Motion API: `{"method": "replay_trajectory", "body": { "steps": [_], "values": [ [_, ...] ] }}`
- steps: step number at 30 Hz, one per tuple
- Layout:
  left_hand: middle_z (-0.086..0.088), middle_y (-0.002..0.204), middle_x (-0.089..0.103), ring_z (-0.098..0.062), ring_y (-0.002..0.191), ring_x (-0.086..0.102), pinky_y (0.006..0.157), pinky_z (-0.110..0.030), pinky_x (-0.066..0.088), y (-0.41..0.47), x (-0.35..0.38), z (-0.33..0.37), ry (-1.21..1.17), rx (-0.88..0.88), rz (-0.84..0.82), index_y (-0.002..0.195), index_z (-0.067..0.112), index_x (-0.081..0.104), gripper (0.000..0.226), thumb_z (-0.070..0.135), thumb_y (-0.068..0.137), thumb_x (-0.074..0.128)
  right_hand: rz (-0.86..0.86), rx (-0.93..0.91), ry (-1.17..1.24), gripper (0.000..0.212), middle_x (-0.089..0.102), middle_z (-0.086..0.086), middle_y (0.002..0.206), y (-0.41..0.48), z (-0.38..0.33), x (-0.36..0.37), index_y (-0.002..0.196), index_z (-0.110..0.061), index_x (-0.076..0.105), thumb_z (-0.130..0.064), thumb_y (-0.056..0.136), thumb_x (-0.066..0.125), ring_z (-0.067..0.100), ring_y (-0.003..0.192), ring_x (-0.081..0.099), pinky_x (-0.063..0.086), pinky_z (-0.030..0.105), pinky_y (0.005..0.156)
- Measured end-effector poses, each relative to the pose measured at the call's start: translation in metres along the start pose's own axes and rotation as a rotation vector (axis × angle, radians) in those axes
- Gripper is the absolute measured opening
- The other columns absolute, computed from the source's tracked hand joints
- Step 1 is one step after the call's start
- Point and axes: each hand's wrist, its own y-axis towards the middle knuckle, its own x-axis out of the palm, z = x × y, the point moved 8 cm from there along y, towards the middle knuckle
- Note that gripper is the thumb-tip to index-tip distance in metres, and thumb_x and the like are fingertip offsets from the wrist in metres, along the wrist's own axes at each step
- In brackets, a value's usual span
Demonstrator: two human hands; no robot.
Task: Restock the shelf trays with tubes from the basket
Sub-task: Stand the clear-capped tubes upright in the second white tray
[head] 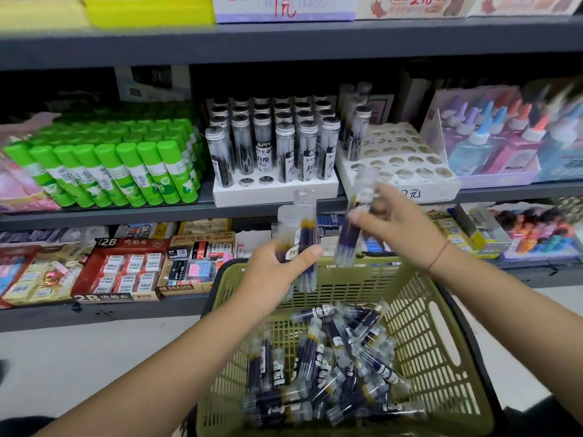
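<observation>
Hands both loaded. Left hand has fingers and thumb curled round a pair of tubes, near upright, caps up, above the far rim of the basket. Right hand pinches a single tube round its upper half; it's blurred, so exact finger placement is unclear. Its long axis is steep, cap end leaning up-right toward the shelf. Targets, left to right: left tray is nearly full, with two open holes in its front row, up-left of the pair. Right tray is mostly open holes, a few tubes standing at its back-left corner. It sits straight ahead of and above the single tube, so the right hand is the nearer one. Holes run vertical, so my read is that the tube needs squaring to upright, base down, then drops in. Risk: a tilted base catches a hole edge. Loose stock lies jumbled flat in the basket, below both hands. Plenty there, so the task looks far from done.
</observation>
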Motion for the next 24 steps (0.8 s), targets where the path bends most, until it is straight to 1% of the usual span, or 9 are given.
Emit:
{"method": "replay_trajectory", "body": {
  "steps": [3, 6, 8, 11, 14, 16, 18, 22, 24],
  "values": [
    [0.009, 0.088, 0.074, -0.008, 0.083, 0.068, 0.075, -0.027, 0.049, 0.017, -0.007, 0.016, 0.032, 0.067, 0.067, 0.101, 0.030, 0.068, 0.024, 0.043, 0.081, 0.070, 0.220, -0.115, -0.042, 0.067, 0.032, 0.005, 0.058, 0.030, -0.014, -0.051, 0.142, -0.027, 0.020, -0.017, 0.090, 0.061, 0.009, 0.050, 0.039, 0.039, 0.019, 0.054],
    [0.008, 0.108, 0.069, -0.009, 0.097, 0.064, 0.077, -0.020, 0.045, 0.033, -0.008, 0.031, 0.136, 0.174, 0.093, 0.110, 0.031, 0.063, 0.031, 0.042, 0.083, 0.071, 0.290, -0.193, -0.135, 0.082, 0.040, 0.023, 0.067, 0.058, -0.018, -0.084, 0.146, -0.037, 0.005, -0.020, 0.089, 0.062, 0.028, 0.059, 0.037, 0.043, 0.033, 0.063],
    [0.008, 0.127, 0.061, -0.010, 0.113, 0.058, 0.087, -0.020, 0.046, 0.043, -0.009, 0.030, 0.228, 0.178, 0.111, 0.125, 0.029, 0.059, 0.048, 0.048, 0.082, 0.069, 0.343, -0.183, -0.189, 0.079, 0.038, 0.016, 0.063, 0.075, -0.014, -0.100, 0.146, -0.031, 0.010, -0.022, 0.088, 0.062, 0.020, 0.057, 0.036, 0.040, 0.032, 0.063],
    [0.020, 0.151, 0.034, -0.009, 0.140, 0.034, 0.114, -0.039, 0.033, 0.053, -0.014, 0.030, 0.320, 0.189, 0.132, 0.141, 0.030, 0.048, 0.066, 0.052, 0.082, 0.067, 0.390, -0.173, -0.221, 0.069, 0.033, -0.005, 0.058, 0.093, -0.010, -0.109, 0.141, -0.022, 0.020, -0.025, 0.087, 0.063, 0.012, 0.054, 0.036, 0.037, 0.028, 0.061],
    [0.031, 0.138, 0.024, -0.006, 0.145, 0.022, 0.118, -0.042, 0.025, 0.058, -0.018, 0.029, 0.361, 0.193, 0.138, 0.144, 0.032, 0.045, 0.066, 0.048, 0.084, 0.067, 0.398, -0.154, -0.246, 0.065, 0.049, -0.001, 0.063, 0.103, -0.006, -0.104, 0.137, -0.020, 0.022, -0.027, 0.087, 0.063, 0.012, 0.056, 0.048, 0.044, 0.026, 0.060],
    [0.030, 0.136, 0.022, -0.007, 0.145, 0.021, 0.119, -0.042, 0.024, 0.061, -0.020, 0.026, 0.364, 0.187, 0.135, 0.143, 0.034, 0.044, 0.063, 0.045, 0.085, 0.067, 0.390, -0.136, -0.336, 0.066, 0.057, 0.009, 0.074, 0.107, -0.005, -0.098, 0.138, -0.023, 0.022, -0.031, 0.087, 0.063, 0.023, 0.065, 0.054, 0.049, 0.036, 0.069],
    [0.030, 0.136, 0.021, -0.008, 0.145, 0.021, 0.119, -0.041, 0.024, 0.063, -0.021, 0.025, 0.357, 0.185, 0.129, 0.143, 0.035, 0.042, 0.064, 0.043, 0.086, 0.068, 0.380, -0.130, -0.417, 0.069, 0.057, 0.010, 0.072, 0.109, -0.006, -0.094, 0.140, -0.026, 0.020, -0.033, 0.087, 0.062, 0.028, 0.065, 0.054, 0.049, 0.042, 0.069],
    [0.031, 0.138, 0.018, -0.007, 0.146, 0.021, 0.118, -0.038, 0.024, 0.064, -0.020, 0.024, 0.333, 0.191, 0.105, 0.136, 0.047, 0.037, 0.059, 0.040, 0.086, 0.069, 0.343, -0.185, -0.630, 0.070, 0.056, 0.014, 0.066, 0.104, -0.020, -0.080, 0.143, -0.026, 0.017, -0.032, 0.088, 0.060, 0.028, 0.056, 0.051, 0.041, 0.035, 0.056],
    [0.031, 0.138, 0.017, -0.006, 0.146, 0.019, 0.117, -0.032, 0.022, 0.064, -0.020, 0.024, 0.339, 0.198, 0.102, 0.136, 0.046, 0.037, 0.059, 0.039, 0.086, 0.069, 0.334, -0.221, -0.681, 0.070, 0.055, 0.016, 0.062, 0.102, -0.025, -0.074, 0.144, -0.024, 0.016, -0.031, 0.089, 0.059, 0.029, 0.052, 0.050, 0.043, 0.036, 0.055]
  ]
}}
